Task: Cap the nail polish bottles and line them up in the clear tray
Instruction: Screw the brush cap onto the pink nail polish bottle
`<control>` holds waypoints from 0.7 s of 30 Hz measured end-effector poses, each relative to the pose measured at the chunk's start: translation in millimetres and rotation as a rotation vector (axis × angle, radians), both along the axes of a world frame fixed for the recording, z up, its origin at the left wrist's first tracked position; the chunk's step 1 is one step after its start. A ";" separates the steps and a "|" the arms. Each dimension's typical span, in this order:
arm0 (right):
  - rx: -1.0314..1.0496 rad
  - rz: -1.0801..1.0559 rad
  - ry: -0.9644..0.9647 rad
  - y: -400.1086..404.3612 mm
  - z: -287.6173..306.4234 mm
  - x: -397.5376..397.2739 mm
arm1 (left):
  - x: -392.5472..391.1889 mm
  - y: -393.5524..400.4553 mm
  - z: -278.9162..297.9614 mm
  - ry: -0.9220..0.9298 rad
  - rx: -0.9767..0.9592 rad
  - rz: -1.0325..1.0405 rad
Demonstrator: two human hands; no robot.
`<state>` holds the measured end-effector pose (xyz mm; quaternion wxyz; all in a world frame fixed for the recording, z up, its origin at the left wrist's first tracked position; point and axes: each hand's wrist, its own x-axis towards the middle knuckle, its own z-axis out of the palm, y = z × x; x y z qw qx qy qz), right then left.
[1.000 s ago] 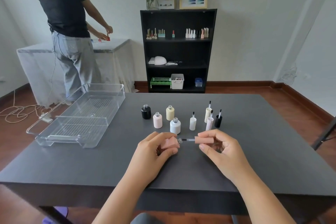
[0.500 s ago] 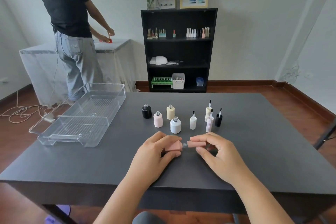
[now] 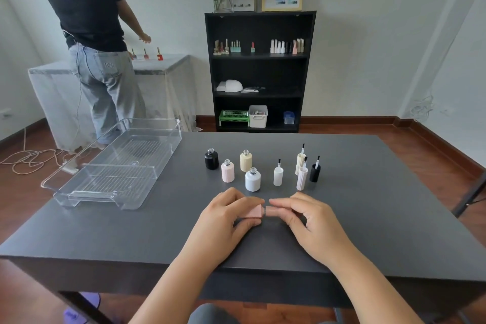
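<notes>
My left hand (image 3: 226, 214) grips a peach-pink nail polish bottle (image 3: 253, 211) lying sideways just above the dark table (image 3: 368, 218). My right hand (image 3: 306, 216) holds its matching pink cap (image 3: 273, 210), pushed almost fully onto the bottle's neck. Behind stand several uncapped bottles: black (image 3: 211, 159), pale pink (image 3: 227, 171), cream (image 3: 246, 161) and white (image 3: 252, 179). To their right, brush caps stand upside down: white (image 3: 278, 174), cream (image 3: 300, 162), pink ribbed (image 3: 301, 177) and black (image 3: 315, 171). The clear tray (image 3: 79, 193) sits empty at the table's left.
A person in a black shirt and jeans (image 3: 97, 42) stands at a draped side table (image 3: 168, 79) at the back left. A black shelf (image 3: 260, 71) with polish bottles and bins stands against the far wall. Cables (image 3: 29, 159) lie on the floor left.
My right hand brought the cap leftward, sliding its brush into the bottle until the cap meets the neck. The person in the background reached further right.
</notes>
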<state>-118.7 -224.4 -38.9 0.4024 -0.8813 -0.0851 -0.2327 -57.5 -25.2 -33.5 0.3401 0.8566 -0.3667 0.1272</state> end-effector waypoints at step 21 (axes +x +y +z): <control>0.139 -0.030 0.052 -0.5 3.0 -1.6 | -3.6 -0.6 2.4 -0.029 -0.011 -0.026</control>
